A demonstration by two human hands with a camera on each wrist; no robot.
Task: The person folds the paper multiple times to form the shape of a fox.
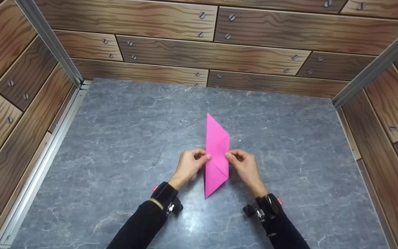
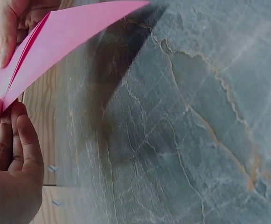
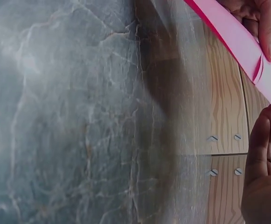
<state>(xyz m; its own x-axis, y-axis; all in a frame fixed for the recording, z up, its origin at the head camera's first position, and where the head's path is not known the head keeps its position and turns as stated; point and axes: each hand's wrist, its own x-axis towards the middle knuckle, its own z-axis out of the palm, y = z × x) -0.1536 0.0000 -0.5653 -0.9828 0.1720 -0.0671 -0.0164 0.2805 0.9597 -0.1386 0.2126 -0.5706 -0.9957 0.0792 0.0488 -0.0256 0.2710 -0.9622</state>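
A folded sheet of pink paper (image 1: 217,162), long with slanted ends that come to points, stands lengthwise between both hands in the head view. My left hand (image 1: 189,164) pinches its left edge near the middle between thumb and fingers. Opposite, my right hand (image 1: 245,167) pinches the right edge at about the same height. Diagonal creases run across the paper's face. In the left wrist view the pink paper (image 2: 65,35) shows a folded layer and casts a shadow on the table. The right wrist view shows a fold line in the paper (image 3: 235,39) between the two hands.
A grey marble-patterned tabletop (image 1: 133,131) lies under the hands. Wood-plank-patterned panels (image 1: 171,48) wall it in at the back and both sides, with metal corner posts (image 1: 52,41). Black wrist cameras (image 1: 166,197) are strapped over dark sleeves.
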